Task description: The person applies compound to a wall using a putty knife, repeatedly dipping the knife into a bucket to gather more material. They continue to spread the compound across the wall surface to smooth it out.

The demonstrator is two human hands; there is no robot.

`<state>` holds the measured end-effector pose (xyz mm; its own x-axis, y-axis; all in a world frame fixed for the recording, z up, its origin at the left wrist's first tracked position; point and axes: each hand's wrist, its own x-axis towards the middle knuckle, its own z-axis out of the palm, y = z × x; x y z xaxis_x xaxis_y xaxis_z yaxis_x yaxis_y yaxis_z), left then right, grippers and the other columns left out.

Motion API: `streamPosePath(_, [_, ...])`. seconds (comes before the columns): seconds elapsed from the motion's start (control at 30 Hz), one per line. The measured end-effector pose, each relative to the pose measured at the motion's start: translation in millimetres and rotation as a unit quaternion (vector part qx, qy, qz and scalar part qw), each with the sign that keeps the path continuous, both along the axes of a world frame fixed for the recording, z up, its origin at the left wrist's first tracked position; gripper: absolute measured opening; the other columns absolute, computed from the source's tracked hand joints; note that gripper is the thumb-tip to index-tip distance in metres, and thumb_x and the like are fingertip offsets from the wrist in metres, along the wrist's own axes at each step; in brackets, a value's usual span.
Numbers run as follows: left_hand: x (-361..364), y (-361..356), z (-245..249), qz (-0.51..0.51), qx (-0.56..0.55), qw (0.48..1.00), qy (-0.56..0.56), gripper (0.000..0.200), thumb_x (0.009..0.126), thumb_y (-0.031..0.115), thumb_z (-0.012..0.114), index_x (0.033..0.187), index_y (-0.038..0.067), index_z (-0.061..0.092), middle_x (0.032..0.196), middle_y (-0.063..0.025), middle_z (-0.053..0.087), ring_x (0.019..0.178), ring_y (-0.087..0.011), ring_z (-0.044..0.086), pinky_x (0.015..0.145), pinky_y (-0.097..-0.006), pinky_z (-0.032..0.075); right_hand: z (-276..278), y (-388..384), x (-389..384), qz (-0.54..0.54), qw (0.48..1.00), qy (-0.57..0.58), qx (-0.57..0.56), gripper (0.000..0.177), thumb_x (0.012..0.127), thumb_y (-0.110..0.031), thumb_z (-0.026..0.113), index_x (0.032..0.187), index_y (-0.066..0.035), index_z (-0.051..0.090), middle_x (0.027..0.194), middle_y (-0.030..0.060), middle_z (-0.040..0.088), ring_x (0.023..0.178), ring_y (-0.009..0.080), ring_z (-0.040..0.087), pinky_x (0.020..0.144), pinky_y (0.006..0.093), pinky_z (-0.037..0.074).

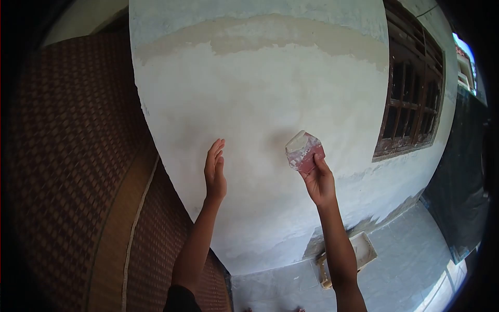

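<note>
My right hand (320,183) grips a worn piece of reddish sandpaper (306,153), its thumb pressed on the lower right part. White dust and pale patches cover much of the sheet, which is held up in front of the pale plastered wall (249,104). To the left, my left hand (214,169) is raised before the same wall with its fingers stretched upward and nothing in it. A band of darker, greyish-beige plaster with a ragged lower edge runs across the wall above both hands.
A brown woven panel (73,130) fills the left side. At right is a dark wooden window (410,99) with bars, and beyond it hangs a dark sheet (455,177). A dusty whitish tray (365,248) stands on the grey floor (405,260) at the wall's foot.
</note>
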<state>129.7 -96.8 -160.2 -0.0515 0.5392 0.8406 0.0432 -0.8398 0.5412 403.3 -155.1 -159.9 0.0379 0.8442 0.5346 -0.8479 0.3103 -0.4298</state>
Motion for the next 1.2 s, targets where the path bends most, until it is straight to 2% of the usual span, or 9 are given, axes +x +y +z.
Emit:
streamPosePath(0.3, [-113.5,37.0,94.3,0.187,0.175,0.964,0.076,0.049,0.099,0.018,0.044,0.144,0.001,0.040,0.146,-0.0170,0.044,0.139,-0.0307,0.039,0.116,-0.0434,0.028,130.3,43.7,-116.3,-0.036,0.993,-0.088,0.077,0.044,0.104,-0.016,0.048,0.143,0.002,0.039,0.137,0.0122,0.053,0.124,0.0228,0.055,0.107,0.0379,0.046])
streamPosePath(0.4, [-129.0,47.7,113.1,0.228,0.215,0.945,0.097,0.049,0.099,0.018,0.046,0.144,0.001,0.040,0.146,-0.0173,0.043,0.138,-0.0321,0.039,0.116,-0.0438,0.029,169.7,58.4,-145.9,-0.161,0.964,-0.167,0.132,0.038,0.104,-0.018,0.050,0.136,0.003,0.049,0.130,0.0113,0.060,0.119,0.0211,0.058,0.104,0.0344,0.046])
streamPosePath(0.47, [-136.1,55.5,121.4,0.268,0.246,0.924,0.118,0.049,0.098,0.016,0.048,0.144,0.001,0.040,0.146,-0.0176,0.043,0.137,-0.0327,0.039,0.115,-0.0439,0.030,190.9,64.8,-161.4,-0.413,0.825,-0.319,0.218,0.034,0.104,-0.018,0.050,0.130,0.002,0.057,0.117,0.0119,0.067,0.107,0.0198,0.063,0.098,0.0314,0.047])
streamPosePath(0.5, [-138.3,59.6,124.0,0.270,0.245,0.924,0.116,0.049,0.098,0.016,0.048,0.144,0.001,0.040,0.146,-0.0176,0.043,0.137,-0.0327,0.039,0.115,-0.0439,0.030,199.2,62.5,-168.2,-0.412,0.824,-0.321,0.220,0.034,0.104,-0.018,0.050,0.130,0.002,0.057,0.117,0.0119,0.067,0.107,0.0198,0.063,0.098,0.0314,0.047])
streamPosePath(0.63, [-147.3,77.0,129.8,0.333,0.279,0.887,0.156,0.054,0.095,0.016,0.050,0.145,-0.001,0.038,0.148,-0.0182,0.040,0.140,-0.0336,0.036,0.117,-0.0463,0.026,225.4,77.0,-192.3,-0.558,0.657,-0.373,0.344,0.031,0.102,-0.008,0.049,0.131,-0.004,0.057,0.109,0.0180,0.069,0.098,0.0248,0.069,0.090,0.0335,0.053])
streamPosePath(0.7, [-147.9,85.7,129.1,0.349,0.290,0.876,0.165,0.056,0.094,0.015,0.051,0.146,-0.001,0.037,0.149,-0.0181,0.040,0.141,-0.0340,0.036,0.117,-0.0477,0.026,232.0,88.5,-199.9,-0.604,0.557,-0.370,0.434,0.035,0.094,0.003,0.052,0.129,-0.001,0.055,0.123,0.0197,0.064,0.115,0.0357,0.062,0.098,0.0428,0.049])
streamPosePath(0.77, [-147.5,90.9,121.6,0.427,0.285,0.833,0.205,0.059,0.093,0.015,0.053,0.148,0.002,0.036,0.152,-0.0158,0.038,0.143,-0.0333,0.034,0.117,-0.0521,0.025,236.0,95.7,-205.2,-0.629,0.509,-0.374,0.453,0.042,0.089,0.008,0.053,0.130,-0.002,0.053,0.127,0.0170,0.063,0.119,0.0356,0.059,0.103,0.0464,0.046])
streamPosePath(0.83, [-146.4,93.2,121.7,0.434,0.278,0.832,0.203,0.060,0.093,0.016,0.053,0.148,0.002,0.036,0.153,-0.0151,0.037,0.144,-0.0328,0.033,0.117,-0.0523,0.024,238.9,108.3,-208.8,-0.697,0.392,-0.372,0.471,0.044,0.087,0.009,0.054,0.129,-0.003,0.055,0.131,0.0144,0.061,0.123,0.0336,0.058,0.105,0.0477,0.044])
streamPosePath(1.2, [-148.0,96.1,118.1,0.438,0.278,0.830,0.204,0.061,0.092,0.019,0.054,0.148,0.002,0.036,0.153,-0.0149,0.037,0.143,-0.0327,0.034,0.117,-0.0523,0.025,234.6,141.9,-207.2,-0.755,0.288,-0.365,0.463,0.048,0.084,0.006,0.057,0.132,-0.004,0.056,0.134,0.0124,0.060,0.123,0.0326,0.058,0.106,0.0491,0.043])
